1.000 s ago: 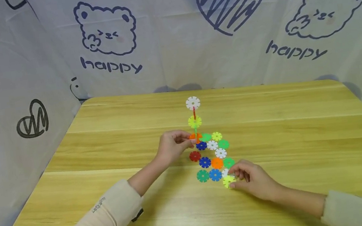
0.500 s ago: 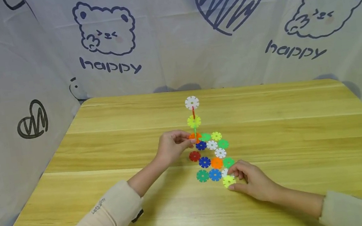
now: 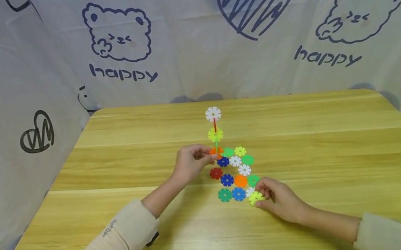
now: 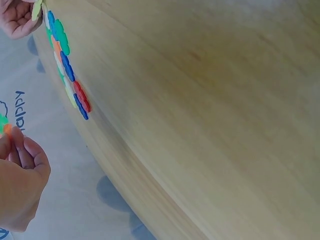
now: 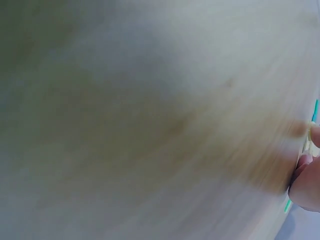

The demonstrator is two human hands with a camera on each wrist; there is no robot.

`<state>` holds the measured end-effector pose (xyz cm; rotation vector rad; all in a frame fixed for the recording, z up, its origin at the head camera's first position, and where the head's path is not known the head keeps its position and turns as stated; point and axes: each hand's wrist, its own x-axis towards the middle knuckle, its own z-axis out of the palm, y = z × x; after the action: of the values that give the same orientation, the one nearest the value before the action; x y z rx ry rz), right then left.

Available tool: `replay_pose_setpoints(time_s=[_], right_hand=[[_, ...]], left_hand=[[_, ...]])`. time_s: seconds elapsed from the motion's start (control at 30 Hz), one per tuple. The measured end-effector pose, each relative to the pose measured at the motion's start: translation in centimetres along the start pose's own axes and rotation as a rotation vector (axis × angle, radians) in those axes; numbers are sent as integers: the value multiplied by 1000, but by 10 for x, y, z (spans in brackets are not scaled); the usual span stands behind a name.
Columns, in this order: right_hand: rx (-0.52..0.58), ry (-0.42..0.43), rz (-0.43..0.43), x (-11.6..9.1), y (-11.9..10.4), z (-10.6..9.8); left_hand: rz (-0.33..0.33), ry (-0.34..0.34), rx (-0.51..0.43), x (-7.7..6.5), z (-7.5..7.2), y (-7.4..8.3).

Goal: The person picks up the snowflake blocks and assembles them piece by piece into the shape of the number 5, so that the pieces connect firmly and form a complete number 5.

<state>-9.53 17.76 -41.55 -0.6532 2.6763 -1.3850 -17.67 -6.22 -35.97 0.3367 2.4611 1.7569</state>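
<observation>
My left hand pinches the orange interlocking disc at the near end of a joined chain. Beyond it the chain runs through a green disc and a red disc, both edge-on, a yellow disc and a white disc at the far end. In the left wrist view the orange piece shows between thumb and fingertips, off the table. With thumb and index finger my right hand pinches a yellow notched disc, which partly covers a white disc.
Several loose discs lie flat between the hands, among them a red one, a blue one, a dark green one and an orange one. A wooden table bears them. A printed cloth hangs behind it.
The yellow disc in my right hand has shifted slightly up and to the right, baring more of the white disc. My left hand and its chain stay nearly in place.
</observation>
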Motion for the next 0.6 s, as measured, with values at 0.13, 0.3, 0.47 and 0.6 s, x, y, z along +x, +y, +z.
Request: replay_pose_setpoints(time_s=[0.13,0.3,0.47,0.6], right_hand=[[16,9,27,2,-1,-5],[19,23,65,8,-5,-14],[42,73,82,17,-8,-21],[79,127,22,22,-9,-23]], left_hand=[[4,0,10,0,0,0],[25,1,25,-1,0,0],[17,12,14,-2,0,0],[3,-1,-4,-3,3,-1]])
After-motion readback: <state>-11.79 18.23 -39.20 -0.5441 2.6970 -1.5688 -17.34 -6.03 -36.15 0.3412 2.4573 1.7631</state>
